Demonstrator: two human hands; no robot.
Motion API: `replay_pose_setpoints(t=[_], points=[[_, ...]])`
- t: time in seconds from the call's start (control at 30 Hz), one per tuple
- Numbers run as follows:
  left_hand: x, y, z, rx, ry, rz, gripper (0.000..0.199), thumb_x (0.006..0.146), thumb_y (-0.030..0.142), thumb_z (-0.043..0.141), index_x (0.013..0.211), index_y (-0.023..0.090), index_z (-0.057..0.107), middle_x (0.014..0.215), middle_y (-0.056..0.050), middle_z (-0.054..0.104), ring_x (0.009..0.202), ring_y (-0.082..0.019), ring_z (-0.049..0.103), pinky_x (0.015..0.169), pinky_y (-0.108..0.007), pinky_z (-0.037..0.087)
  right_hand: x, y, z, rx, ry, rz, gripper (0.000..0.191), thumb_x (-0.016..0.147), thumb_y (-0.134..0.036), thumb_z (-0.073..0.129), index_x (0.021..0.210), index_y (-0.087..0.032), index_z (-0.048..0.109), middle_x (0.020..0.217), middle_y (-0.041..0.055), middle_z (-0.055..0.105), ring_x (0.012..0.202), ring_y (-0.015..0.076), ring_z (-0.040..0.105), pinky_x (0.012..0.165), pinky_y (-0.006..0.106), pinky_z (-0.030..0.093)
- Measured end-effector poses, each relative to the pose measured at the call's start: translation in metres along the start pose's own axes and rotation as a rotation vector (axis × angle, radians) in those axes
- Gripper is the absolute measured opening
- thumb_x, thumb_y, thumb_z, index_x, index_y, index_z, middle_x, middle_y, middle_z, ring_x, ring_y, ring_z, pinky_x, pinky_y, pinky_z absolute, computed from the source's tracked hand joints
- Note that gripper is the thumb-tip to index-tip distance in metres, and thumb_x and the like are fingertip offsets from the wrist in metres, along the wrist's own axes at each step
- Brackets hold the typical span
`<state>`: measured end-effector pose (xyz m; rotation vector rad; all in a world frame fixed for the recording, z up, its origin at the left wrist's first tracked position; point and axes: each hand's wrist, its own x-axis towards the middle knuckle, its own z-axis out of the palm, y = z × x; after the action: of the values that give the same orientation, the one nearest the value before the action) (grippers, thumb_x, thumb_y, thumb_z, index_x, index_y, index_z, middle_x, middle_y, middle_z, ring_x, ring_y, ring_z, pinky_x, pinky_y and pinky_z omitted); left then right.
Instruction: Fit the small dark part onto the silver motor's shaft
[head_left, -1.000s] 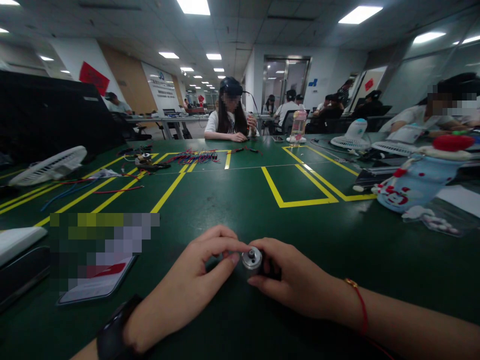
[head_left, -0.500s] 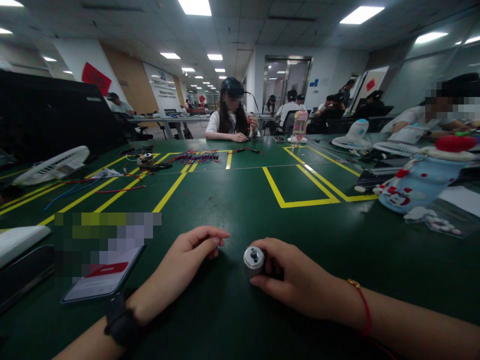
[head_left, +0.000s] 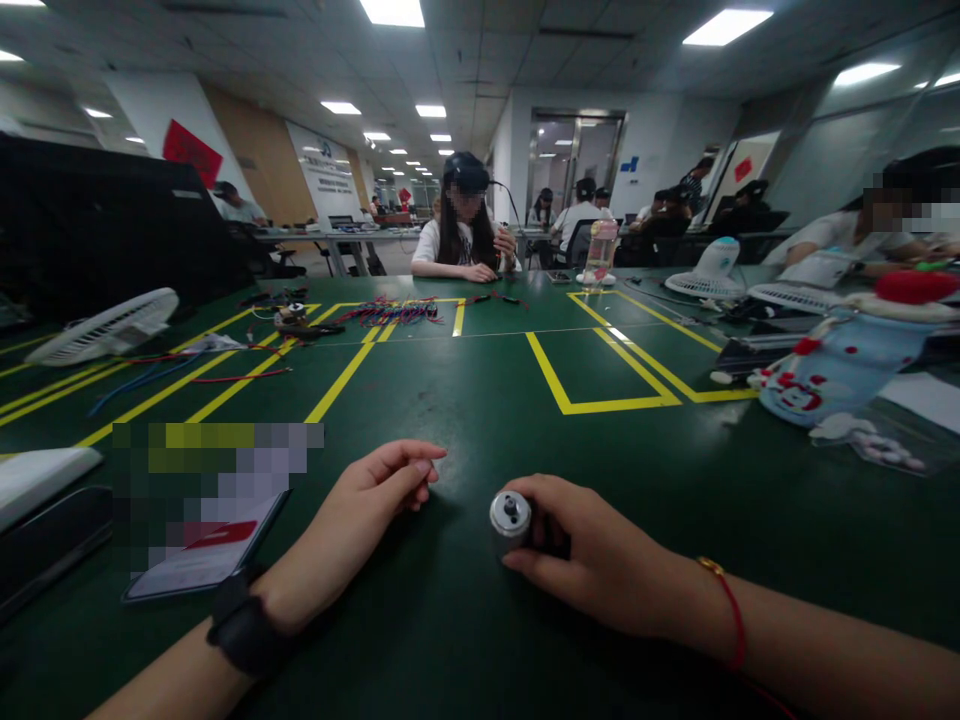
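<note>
A small silver electric motor, cylindrical with a dark shaft stub and small holes in its top face, stands upright or nearly so at the centre front. My right hand wraps its fingers and thumb round the motor's right side; whether its base touches the table cannot be made out. To the left, my left hand hovers over or rests lightly on the green table, apart from the motor. Its index finger is stretched out, the other fingers loosely bent, with nothing in them.
On the left lie a phone, partly blurred out, and a white fan. Further back is a bundle of coloured wires. To the right stand a light-blue bottle and a bag of small pieces. A person sits opposite.
My left hand has drawn slightly left and away from the motor. My right hand keeps its grip on the motor in nearly the same place.
</note>
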<state>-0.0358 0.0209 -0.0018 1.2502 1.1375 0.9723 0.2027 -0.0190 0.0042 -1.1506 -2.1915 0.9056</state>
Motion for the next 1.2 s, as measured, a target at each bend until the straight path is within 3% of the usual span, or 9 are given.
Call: replay_pose_setpoints(t=[0.17,0.3,0.47,0.6,0.87,1.1,1.2], points=[[-0.008,0.012,0.007,0.23,-0.041,0.027,0.019,0.087,0.031,0.058,0.101,0.023,0.066,0.085,0.0,0.064,0.078,-0.015,0.057,0.07,-0.025,0.042,-0.001,0.001,0.002,-0.005,0.007,-0.006,0.035,0.079,-0.023,0.067,0.112,-0.023,0.054,0.096,0.0015,0.058,0.074,0.0144,0.053,0.064,0.028,0.044],[-0.016,0.024,0.017,0.336,-0.177,0.093,0.02,0.09,0.033,0.054,0.104,0.025,0.065,0.096,0.0,0.067,0.089,-0.019,0.06,0.077,-0.028,0.044,0.0,0.0,0.002,-0.006,0.007,-0.017,0.034,0.08,-0.022,0.066,0.111,-0.022,0.054,0.095,0.0018,0.058,0.074,0.0147,0.053,0.064,0.028,0.043],[-0.023,0.031,0.029,0.461,-0.28,0.306,0.018,0.092,0.029,0.051,0.1,0.027,0.068,0.102,-0.001,0.066,0.096,-0.019,0.06,0.086,-0.031,0.045,0.001,0.0,0.001,-0.003,0.001,-0.034,0.03,0.08,-0.022,0.066,0.108,-0.021,0.054,0.094,0.0022,0.059,0.074,0.0149,0.053,0.064,0.028,0.043],[-0.024,0.034,0.036,0.532,-0.267,0.396,0.017,0.091,0.028,0.055,0.1,0.027,0.069,0.099,-0.002,0.065,0.093,-0.019,0.059,0.083,-0.031,0.046,0.001,0.001,0.002,-0.015,-0.001,-0.047,0.025,0.081,-0.023,0.065,0.103,-0.02,0.054,0.092,0.0019,0.058,0.073,0.0147,0.053,0.063,0.028,0.043],[-0.022,0.037,0.038,0.506,-0.21,0.403,0.015,0.089,0.026,0.057,0.088,0.023,0.072,0.091,-0.003,0.064,0.086,-0.019,0.06,0.079,-0.029,0.047,0.001,0.002,0.002,-0.015,0.0,-0.067,0.029,0.081,-0.022,0.065,0.108,-0.021,0.054,0.09,0.0007,0.057,0.072,0.0141,0.052,0.063,0.027,0.042],[-0.02,0.031,0.022,0.542,-0.131,0.376,0.013,0.087,0.03,0.059,0.088,0.026,0.072,0.095,-0.002,0.062,0.091,-0.02,0.058,0.084,-0.033,0.044,0.0,0.001,0.002,-0.012,0.011,-0.046,0.03,0.08,-0.023,0.066,0.107,-0.021,0.054,0.094,0.0019,0.059,0.073,0.0147,0.053,0.063,0.027,0.042],[-0.017,0.02,0.013,0.613,-0.164,0.318,0.014,0.086,0.03,0.06,0.088,0.027,0.073,0.099,-0.002,0.059,0.095,-0.021,0.056,0.088,-0.035,0.042,0.0,0.0,0.002,-0.009,0.006,-0.031,0.029,0.08,-0.023,0.066,0.107,-0.021,0.054,0.093,0.0019,0.059,0.073,0.0144,0.053,0.062,0.027,0.042]])
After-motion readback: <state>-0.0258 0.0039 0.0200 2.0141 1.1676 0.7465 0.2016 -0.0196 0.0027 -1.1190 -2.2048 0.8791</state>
